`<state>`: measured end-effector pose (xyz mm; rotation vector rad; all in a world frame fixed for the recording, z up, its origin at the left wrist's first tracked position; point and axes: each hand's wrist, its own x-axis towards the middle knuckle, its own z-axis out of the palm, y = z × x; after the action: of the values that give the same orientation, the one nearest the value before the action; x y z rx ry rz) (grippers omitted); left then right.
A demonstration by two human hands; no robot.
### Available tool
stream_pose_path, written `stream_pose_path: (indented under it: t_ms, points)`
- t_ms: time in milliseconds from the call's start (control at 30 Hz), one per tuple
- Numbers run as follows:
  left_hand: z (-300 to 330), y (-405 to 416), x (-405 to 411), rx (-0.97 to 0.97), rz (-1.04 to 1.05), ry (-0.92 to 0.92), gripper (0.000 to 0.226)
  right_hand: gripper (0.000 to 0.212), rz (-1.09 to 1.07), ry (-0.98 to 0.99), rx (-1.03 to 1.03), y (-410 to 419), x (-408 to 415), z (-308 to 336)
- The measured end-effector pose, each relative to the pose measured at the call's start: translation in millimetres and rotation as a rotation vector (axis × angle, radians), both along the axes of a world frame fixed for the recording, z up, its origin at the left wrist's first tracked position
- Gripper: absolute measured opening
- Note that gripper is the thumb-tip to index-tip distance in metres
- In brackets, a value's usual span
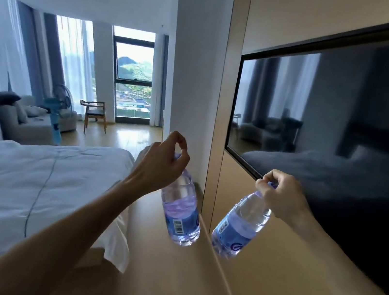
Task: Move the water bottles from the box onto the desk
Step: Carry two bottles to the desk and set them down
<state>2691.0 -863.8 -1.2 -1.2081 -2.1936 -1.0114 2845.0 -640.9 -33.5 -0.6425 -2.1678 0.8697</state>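
Above desk, two hand-held bottles

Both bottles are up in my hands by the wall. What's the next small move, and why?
Probably lower both onto the light wooden desk. Each hand, left and right, pinches a clear blue-labelled plastic water bottle by its cap, hanging tilted above the surface.

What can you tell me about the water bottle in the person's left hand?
The left bottle is clear plastic, holding water, with a blue label that bears a white barcode patch. Its cap is mostly hidden by the left hand, which pinches the bottle by its top, fingers curled round the neck. The bottle hangs slightly tilted, base toward the camera, above the pale wooden desk and beside the wall. Whether its base touches the desk cannot be told. Only the hand clearly touches it.
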Motion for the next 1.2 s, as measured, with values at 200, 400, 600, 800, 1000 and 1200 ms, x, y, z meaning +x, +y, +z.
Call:
stream_pose_path:
  t_ms: [200,400,600,800,1000,1200]
  points:
    - [5,25,-94,0.004,0.108,-0.015,0.016,0.021,0.088,0.011,0.012,42,-118,7]
    - [12,55,-191,0.035,0.194,-0.01,0.016,0.016,0.154,0.018,0.072,91,-234,19]
    - [14,78,-285,0.09,0.272,-0.01,0.018,0.016,0.224,0.004,0.086,120,-342,15]
    - [6,103,-394,0.127,0.316,-0.001,0.018,0.013,0.268,-0.036,0.125,142,-452,8]
    - [5,131,-523,0.129,0.31,-0.008,0.017,0.013,0.29,-0.052,0.143,165,-579,22]
    - [16,163,-641,0.146,0.317,0.005,0.016,0.013,0.279,-0.017,0.145,192,-691,40]
